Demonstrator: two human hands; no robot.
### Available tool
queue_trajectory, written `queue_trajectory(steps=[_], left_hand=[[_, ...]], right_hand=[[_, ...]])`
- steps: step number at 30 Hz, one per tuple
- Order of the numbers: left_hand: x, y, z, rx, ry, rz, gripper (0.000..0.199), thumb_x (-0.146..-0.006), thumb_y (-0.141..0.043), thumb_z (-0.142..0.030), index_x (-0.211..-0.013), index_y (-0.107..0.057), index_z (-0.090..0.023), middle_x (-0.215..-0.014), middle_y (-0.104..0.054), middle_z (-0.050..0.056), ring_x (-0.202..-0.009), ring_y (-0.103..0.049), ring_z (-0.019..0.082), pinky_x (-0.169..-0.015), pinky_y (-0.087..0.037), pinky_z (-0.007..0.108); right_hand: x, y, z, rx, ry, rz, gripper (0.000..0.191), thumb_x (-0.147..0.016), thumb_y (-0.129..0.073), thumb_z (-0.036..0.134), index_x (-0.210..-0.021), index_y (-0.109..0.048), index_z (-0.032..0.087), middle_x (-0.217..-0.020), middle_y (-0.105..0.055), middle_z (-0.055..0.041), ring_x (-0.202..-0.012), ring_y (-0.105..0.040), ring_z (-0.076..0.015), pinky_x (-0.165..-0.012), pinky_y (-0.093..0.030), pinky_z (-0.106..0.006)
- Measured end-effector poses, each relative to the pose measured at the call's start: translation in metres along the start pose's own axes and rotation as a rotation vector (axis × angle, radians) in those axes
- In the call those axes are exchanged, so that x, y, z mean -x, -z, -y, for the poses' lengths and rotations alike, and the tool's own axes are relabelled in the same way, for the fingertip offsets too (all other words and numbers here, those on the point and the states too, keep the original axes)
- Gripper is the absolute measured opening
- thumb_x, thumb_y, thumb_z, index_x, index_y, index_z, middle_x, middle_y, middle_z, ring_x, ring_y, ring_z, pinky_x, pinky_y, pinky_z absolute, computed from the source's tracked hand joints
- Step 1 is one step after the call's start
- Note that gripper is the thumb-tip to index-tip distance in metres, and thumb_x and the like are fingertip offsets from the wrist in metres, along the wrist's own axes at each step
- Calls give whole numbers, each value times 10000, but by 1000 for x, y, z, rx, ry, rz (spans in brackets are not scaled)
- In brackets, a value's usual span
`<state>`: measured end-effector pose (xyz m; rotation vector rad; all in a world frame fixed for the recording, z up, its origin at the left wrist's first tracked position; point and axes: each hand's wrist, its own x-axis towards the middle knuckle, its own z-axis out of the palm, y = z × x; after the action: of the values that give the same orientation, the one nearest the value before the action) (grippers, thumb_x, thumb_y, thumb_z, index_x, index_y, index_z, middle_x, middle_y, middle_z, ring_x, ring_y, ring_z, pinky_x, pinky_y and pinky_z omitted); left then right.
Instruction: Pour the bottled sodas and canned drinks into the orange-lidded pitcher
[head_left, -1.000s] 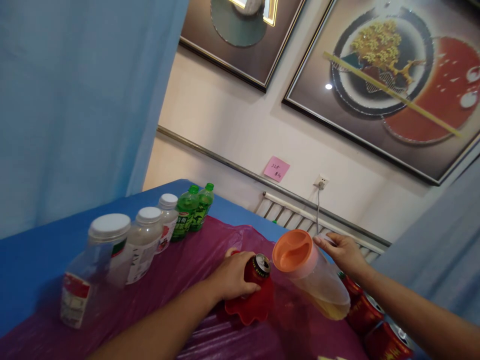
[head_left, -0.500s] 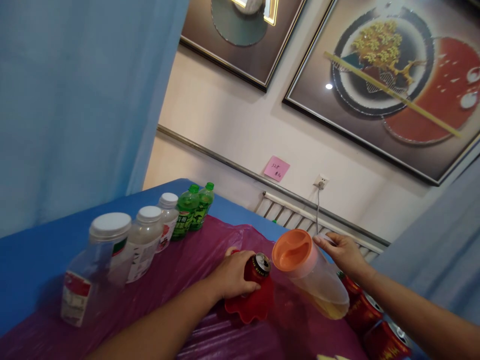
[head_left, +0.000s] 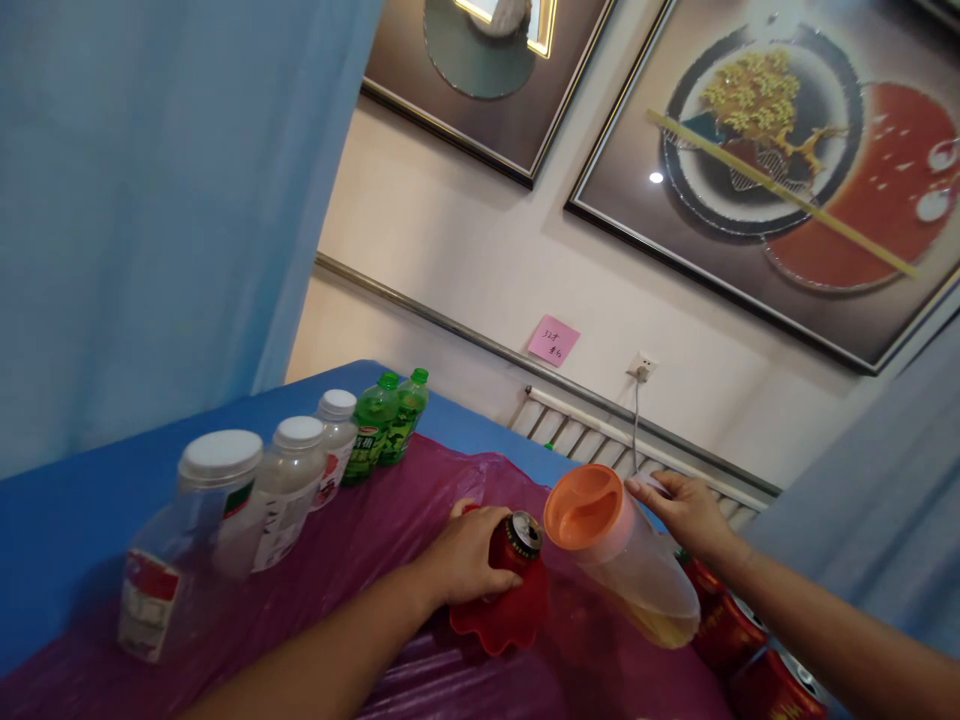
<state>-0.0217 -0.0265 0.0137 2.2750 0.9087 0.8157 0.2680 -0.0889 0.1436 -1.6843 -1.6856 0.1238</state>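
Note:
My left hand (head_left: 469,560) is wrapped round a red can (head_left: 515,540) with an open silver top. Under the can is a red dish with a wavy rim (head_left: 502,630), resting on the purple plastic sheet (head_left: 420,500). To the right, my right hand (head_left: 679,505) grips a clear pitcher (head_left: 637,580) at its handle side. The pitcher leans to the left, its orange lid (head_left: 589,507) near the can but apart from it. Some yellowish liquid lies in the pitcher's lower end. My right fingers are partly hidden behind the pitcher.
White-capped jars (head_left: 221,490) and two green bottles (head_left: 373,430) line the blue table's (head_left: 97,470) left side. More red cans (head_left: 776,690) stand under my right forearm. Behind are a radiator (head_left: 570,425), a socket with a cord (head_left: 642,368) and blue curtains (head_left: 150,200).
Both hands keep their grips, and the can and pitcher stay in nearly the same place. The whole view has shifted very slightly.

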Motion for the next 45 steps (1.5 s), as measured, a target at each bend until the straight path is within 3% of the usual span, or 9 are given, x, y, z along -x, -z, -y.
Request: queue_trajectory(steps=[6,23,30,45], left_hand=[[0,1,-2,5,10,-1,658,-643,-837,-404,-1250,-633,-254,-1254,-720,66,-1188,-627,347,-1190,-224,541],[2,2,-1,18,0,-7,612,-642,-838,-391,-1208,-638,-273,-1210,-733,45,-1141,-640,311,-1155,-274,508],[1,2,0,13,10,3,628,-627,-848,-398,-1206,-640,-273,-1213,-734,51,-1155,-634,320,-1162,-272,504],[1,-1,2,35,-2,-23,610,-623,-854,-367,-1189,-649,-265,-1185,-737,39,-1123,-646,321,-1155,-262,516]], right_hand=[[2,-1,3,21,19,-10,621,-728,-594,781,-526,-342,250,-497,-334,42,-485,-320,-109,-428,-262,-248],[1,-3,4,13,17,0,619,-724,-601,774,-516,-354,246,-500,-328,41,-493,-326,-112,-432,-268,-246],[-2,-3,-3,-13,-9,17,601,-740,-603,776,-552,-440,229,-525,-367,40,-504,-358,-116,-446,-286,-247],[0,-2,3,10,2,-15,604,-713,-611,762,-525,-330,262,-511,-316,47,-485,-320,-113,-443,-258,-260]])
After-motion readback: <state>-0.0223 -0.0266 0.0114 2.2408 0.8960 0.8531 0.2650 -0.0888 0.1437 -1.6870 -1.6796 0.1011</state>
